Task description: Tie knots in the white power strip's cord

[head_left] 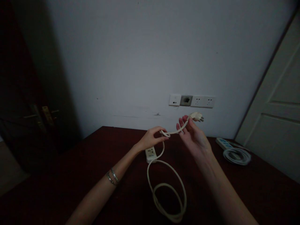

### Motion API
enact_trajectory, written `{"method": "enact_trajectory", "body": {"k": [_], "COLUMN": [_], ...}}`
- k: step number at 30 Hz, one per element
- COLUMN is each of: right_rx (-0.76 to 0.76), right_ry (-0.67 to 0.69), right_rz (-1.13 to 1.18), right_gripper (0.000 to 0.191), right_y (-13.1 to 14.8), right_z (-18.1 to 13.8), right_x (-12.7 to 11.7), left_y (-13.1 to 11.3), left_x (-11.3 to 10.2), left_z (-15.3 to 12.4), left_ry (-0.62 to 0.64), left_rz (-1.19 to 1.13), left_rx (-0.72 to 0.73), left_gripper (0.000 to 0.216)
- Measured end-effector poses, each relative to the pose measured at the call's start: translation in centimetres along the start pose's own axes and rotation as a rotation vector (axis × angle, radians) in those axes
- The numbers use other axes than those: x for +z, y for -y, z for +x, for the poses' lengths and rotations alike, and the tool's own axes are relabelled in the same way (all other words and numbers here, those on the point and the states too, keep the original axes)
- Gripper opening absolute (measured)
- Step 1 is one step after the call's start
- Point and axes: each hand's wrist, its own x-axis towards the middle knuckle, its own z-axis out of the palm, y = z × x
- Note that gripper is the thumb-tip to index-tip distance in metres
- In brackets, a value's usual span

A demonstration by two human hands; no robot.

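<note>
My left hand [152,137] pinches a white power cord [167,184] above a dark red table [70,175]. My right hand [193,136] holds the same cord nearer its plug [197,116], which sticks out past my fingers toward the wall. The cord hangs down from my left hand and lies in loops on the table. Its other end joins a white power strip [150,153] lying on the table under my left hand. Bracelets circle my left wrist.
A row of wall sockets [191,101] sits on the white wall just above the plug. A second power strip [224,143] with a coiled cord [236,156] lies at the table's right. A white door [276,109] stands right, a dark door left.
</note>
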Motion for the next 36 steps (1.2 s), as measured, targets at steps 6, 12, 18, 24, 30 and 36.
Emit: {"method": "enact_trajectory", "body": {"k": [6,12,18,24,30,36], "right_rx": [-0.001,0.13,0.459,0.128,-0.187,0.056], "right_ry": [-0.054,-0.037,0.287,0.387,0.59,0.785], "right_rz": [-0.117,-0.165,-0.426,-1.07,-1.155,-1.162], "right_gripper": [0.004,0.006,0.021,0.027,0.03,0.034], "right_y": [-0.7,-1.8,-1.5,0.5,0.9,-0.5], "right_z": [1.0,2.1,1.6,0.8,0.6,0.2], "right_x": [-1.3,-2.7,-2.7,-2.2,-2.1,-2.3], "left_y": [-1.9,-2.6,-1.4,-1.3,-2.5,-2.7], "left_x": [-0.2,-1.1,-2.6,-3.3,-3.0,-2.4], "left_z": [-0.3,-0.2,0.3,0.4,0.3,0.4], "left_ry": [-0.045,-0.01,-0.156,-0.145,-0.076,-0.126], "left_rz": [-0.078,0.179,0.001,-0.298,-0.407,-0.371], "left_rx": [-0.003,-0.006,-0.113,-0.196,-0.239,-0.266], "left_gripper": [0.027,0.023,0.027,0.03,0.028,0.029]}}
